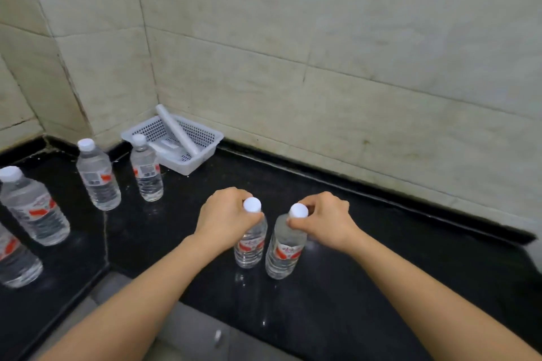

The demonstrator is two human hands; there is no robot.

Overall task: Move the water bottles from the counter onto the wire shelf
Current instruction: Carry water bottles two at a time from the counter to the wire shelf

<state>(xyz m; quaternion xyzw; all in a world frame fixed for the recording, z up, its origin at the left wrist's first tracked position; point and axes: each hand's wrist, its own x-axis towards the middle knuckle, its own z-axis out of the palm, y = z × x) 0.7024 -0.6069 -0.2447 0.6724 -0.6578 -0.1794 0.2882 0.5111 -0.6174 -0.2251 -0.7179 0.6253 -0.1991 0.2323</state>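
Spare bottles are standing on the black counter at nine o'clock, white basket sitting at eleven, left hand gripping left bottle by the neck, right bottle standing just beside it, right hand pinching its neck.

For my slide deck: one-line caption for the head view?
Left hand grips the left bottle and right hand the right bottle by their necks at the black counter.

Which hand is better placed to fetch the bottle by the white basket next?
Probably the left hand, once its held bottle is shelved: the basket-side bottle stands on its side, while the right hand would have to cross over.
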